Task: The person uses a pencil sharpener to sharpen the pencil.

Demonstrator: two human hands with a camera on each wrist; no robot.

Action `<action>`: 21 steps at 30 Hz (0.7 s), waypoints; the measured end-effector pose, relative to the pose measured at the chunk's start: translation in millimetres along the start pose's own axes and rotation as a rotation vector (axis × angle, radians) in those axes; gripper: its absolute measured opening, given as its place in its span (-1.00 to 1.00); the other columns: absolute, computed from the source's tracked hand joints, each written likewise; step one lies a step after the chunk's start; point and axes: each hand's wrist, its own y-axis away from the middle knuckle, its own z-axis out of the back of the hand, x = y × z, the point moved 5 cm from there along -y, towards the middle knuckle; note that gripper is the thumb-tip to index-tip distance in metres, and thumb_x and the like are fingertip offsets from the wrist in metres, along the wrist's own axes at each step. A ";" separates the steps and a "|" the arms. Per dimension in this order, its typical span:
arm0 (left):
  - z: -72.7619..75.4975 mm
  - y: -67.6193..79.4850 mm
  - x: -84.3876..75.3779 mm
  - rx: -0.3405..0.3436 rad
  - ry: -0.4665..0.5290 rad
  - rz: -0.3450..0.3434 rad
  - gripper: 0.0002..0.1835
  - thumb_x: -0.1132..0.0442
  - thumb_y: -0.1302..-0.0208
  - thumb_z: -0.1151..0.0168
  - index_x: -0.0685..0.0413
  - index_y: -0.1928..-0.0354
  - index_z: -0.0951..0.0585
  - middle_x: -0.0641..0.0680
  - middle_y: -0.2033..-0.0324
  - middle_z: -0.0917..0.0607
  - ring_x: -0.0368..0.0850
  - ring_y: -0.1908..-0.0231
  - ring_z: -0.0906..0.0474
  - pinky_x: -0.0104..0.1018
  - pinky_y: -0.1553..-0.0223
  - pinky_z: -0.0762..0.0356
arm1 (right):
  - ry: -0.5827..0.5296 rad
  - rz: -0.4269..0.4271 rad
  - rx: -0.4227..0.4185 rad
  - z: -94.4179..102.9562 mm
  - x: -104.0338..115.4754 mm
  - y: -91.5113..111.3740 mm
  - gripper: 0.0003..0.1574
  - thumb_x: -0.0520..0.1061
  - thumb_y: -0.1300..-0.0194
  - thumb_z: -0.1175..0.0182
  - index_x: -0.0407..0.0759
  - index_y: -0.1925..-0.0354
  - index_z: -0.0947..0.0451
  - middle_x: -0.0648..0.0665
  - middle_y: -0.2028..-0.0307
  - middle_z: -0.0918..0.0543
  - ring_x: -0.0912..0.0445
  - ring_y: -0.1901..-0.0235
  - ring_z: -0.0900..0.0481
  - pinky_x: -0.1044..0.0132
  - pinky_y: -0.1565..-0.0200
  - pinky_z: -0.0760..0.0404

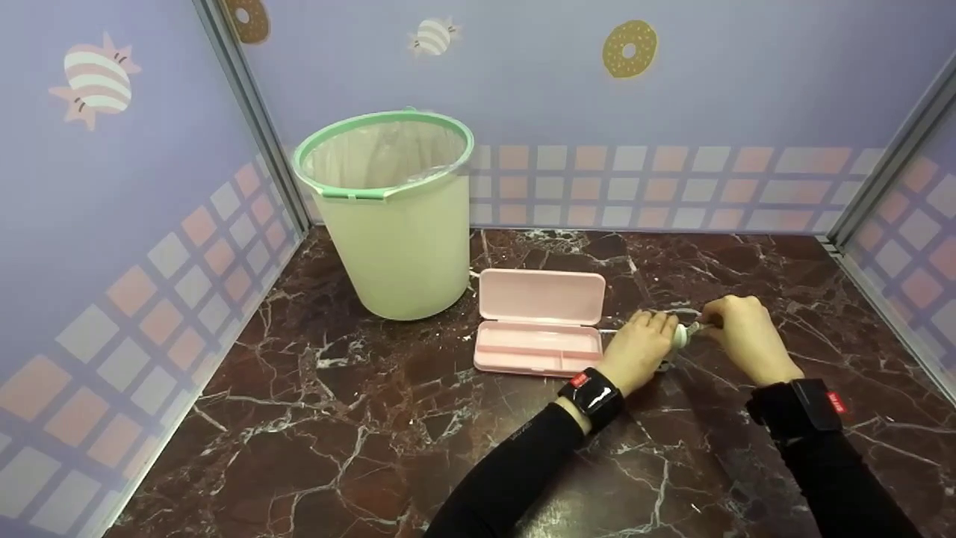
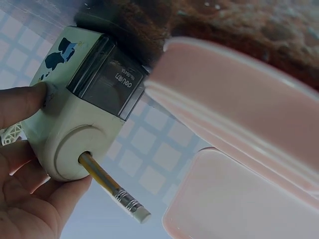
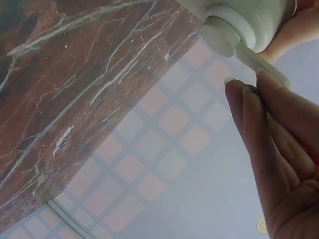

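Observation:
My left hand (image 1: 638, 350) grips a pale green pencil sharpener (image 2: 62, 117) by its sides, thumb on one face and fingers on the other. A yellow pencil (image 2: 103, 178) with a white eraser end sticks out of the sharpener's round front hole. The sharpener has a dark see-through shavings drawer (image 2: 113, 77). At its back, my right hand (image 1: 750, 340) pinches the end of the crank handle (image 3: 259, 62) between thumb and fingers; the fingers hide the handle's knob. Just left of my left hand lies an open pink pencil case (image 1: 541, 295), its lid raised.
A tall pale green bin (image 1: 399, 254) with a green rim and a clear liner stands at the back left. Patterned wall panels (image 1: 553, 90) close in the back and both sides of the dark red marbled table (image 1: 358, 433). Small whitish bits lie near the bin.

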 end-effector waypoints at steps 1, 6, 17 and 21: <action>0.0 0.1 -0.3 0.001 -0.005 -0.002 -0.47 0.21 -0.38 -0.10 0.00 -0.38 -0.41 -0.02 -0.27 -0.56 -0.14 -0.21 -0.52 -0.30 -0.38 -0.38 | 0.001 0.002 -0.004 -0.1 -0.4 -0.6 -0.88 -0.41 0.06 -0.44 -0.34 0.52 -0.65 -0.28 0.54 -0.70 -0.12 0.53 -0.65 -0.01 0.45 -0.60; 0.1 0.0 -1.0 0.011 -0.002 -0.003 -0.45 0.20 -0.35 -0.13 0.01 -0.39 -0.40 -0.02 -0.28 -0.55 -0.14 -0.22 -0.51 -0.30 -0.38 -0.36 | 0.012 0.002 -0.016 -0.4 -2.1 -5.4 -0.89 -0.43 0.04 -0.42 -0.36 0.50 -0.65 -0.31 0.53 -0.70 -0.15 0.52 -0.64 -0.05 0.44 -0.59; 0.3 2.8 0.7 -0.017 -0.001 0.001 -0.49 0.22 -0.38 -0.09 0.01 -0.37 -0.44 -0.01 -0.26 -0.57 -0.13 -0.21 -0.53 -0.30 -0.37 -0.38 | 0.014 -0.021 -0.023 -6.9 -5.5 -18.0 -0.90 -0.44 0.00 -0.40 -0.39 0.50 -0.63 -0.33 0.53 -0.68 -0.15 0.53 -0.62 -0.06 0.44 -0.56; 2.0 2.6 -0.6 -0.042 -0.018 0.002 -0.51 0.22 -0.38 -0.09 0.00 -0.34 -0.46 -0.01 -0.24 -0.59 -0.14 -0.18 -0.55 -0.30 -0.35 -0.41 | 0.008 -0.044 -0.019 -9.6 -9.6 -24.4 -0.91 -0.44 -0.02 -0.38 -0.40 0.49 -0.63 -0.35 0.52 -0.68 -0.19 0.52 -0.62 -0.10 0.42 -0.55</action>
